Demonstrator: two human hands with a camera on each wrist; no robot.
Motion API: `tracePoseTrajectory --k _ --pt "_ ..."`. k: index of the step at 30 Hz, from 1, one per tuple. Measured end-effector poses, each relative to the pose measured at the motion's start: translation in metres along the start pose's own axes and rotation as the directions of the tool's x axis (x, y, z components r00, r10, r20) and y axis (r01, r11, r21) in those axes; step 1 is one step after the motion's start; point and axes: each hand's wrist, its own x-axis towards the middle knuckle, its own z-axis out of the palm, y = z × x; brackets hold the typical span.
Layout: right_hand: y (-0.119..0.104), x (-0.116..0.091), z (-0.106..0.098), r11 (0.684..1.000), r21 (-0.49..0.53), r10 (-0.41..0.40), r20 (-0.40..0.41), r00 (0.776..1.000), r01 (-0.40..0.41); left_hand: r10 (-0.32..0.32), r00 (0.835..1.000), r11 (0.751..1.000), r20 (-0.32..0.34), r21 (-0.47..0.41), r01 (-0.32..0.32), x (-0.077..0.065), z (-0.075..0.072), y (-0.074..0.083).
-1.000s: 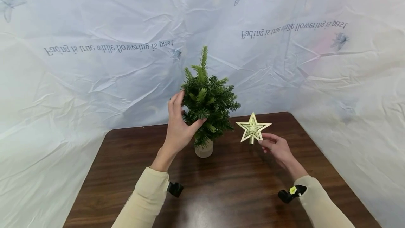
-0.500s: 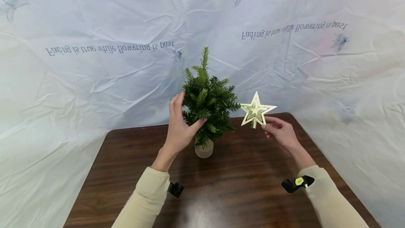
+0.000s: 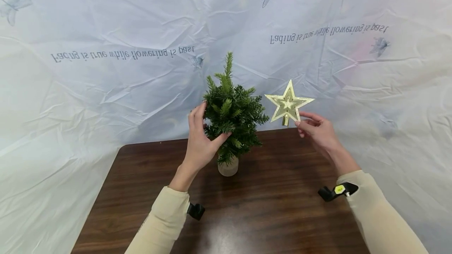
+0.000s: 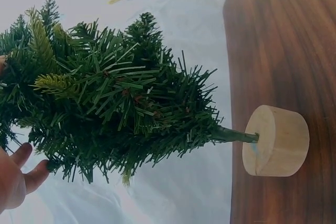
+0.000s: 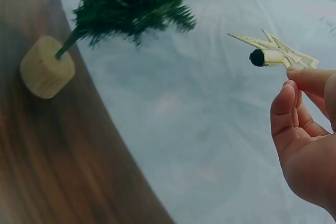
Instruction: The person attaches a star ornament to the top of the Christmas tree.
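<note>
A small artificial Christmas tree (image 3: 236, 117) stands upright on a round wooden base (image 4: 283, 142). From its left side my left hand (image 3: 202, 138) grips the foliage, thumb in front and the fingertips partly hidden among the branches. My right hand (image 3: 320, 131) pinches a gold star tree topper (image 3: 287, 103) by a lower point, thumb against fingers. The star is held up in the air to the right of the tree, apart from it, with its short tube pointing down. In the right wrist view, the dark hollow end of that tube (image 5: 257, 57) shows.
Under the tree lies a dark wood-grain table (image 3: 275, 207), its far edge just behind the base. Pale wrinkled cloth (image 3: 123, 101) with printed lettering hangs behind and at both sides.
My right hand has lifted the star upward and slightly right, from near the table level to about the height of the tree's middle. The left hand and tree have hardly moved.
</note>
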Motion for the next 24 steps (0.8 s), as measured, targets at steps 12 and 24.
tracePoseTrajectory --k 12,24 --pt "-0.039 0.013 0.027 0.997 0.069 -0.046 0.037 0.998 0.043 0.016 1.000 1.000 -0.005 0.013 -0.016 0.001 0.000 0.001" --pt "-0.064 0.024 0.049 0.988 0.134 -0.091 0.080 0.993 0.080 0.003 1.000 1.000 -0.012 0.017 -0.003 -0.002 0.000 0.003"
